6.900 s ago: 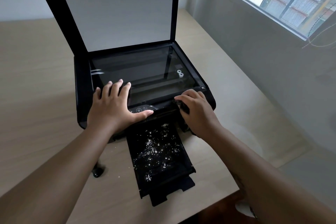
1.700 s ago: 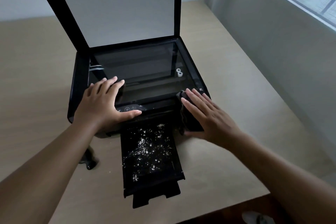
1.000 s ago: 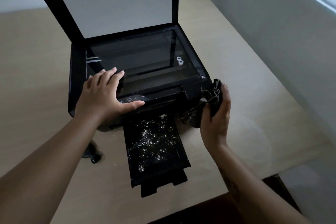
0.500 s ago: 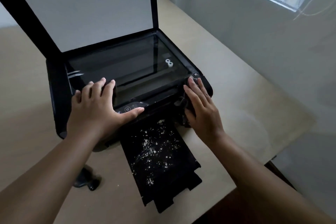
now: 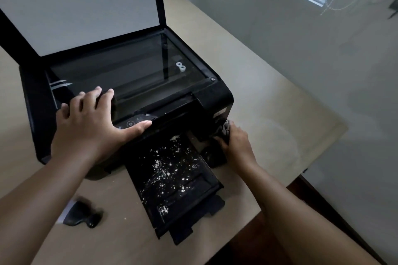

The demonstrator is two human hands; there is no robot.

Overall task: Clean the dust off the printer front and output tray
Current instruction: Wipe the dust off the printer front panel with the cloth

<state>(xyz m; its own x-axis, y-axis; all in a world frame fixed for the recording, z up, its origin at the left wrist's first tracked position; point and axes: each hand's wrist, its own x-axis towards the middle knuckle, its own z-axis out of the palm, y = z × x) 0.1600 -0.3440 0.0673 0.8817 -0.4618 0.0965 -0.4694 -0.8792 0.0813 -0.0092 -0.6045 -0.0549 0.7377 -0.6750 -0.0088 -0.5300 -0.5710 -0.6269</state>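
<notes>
R hand (image 5: 237,144) dropped to printer (image 5: 215,98) front corner, gripping cloth (image 5: 226,128); dusty output tray (image 5: 172,170) just left of it; L hand (image 5: 90,122) flat atop.

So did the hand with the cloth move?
Yes. The right hand with the cloth slid down from the printer's top right corner to its lower front, beside the tray.
</notes>
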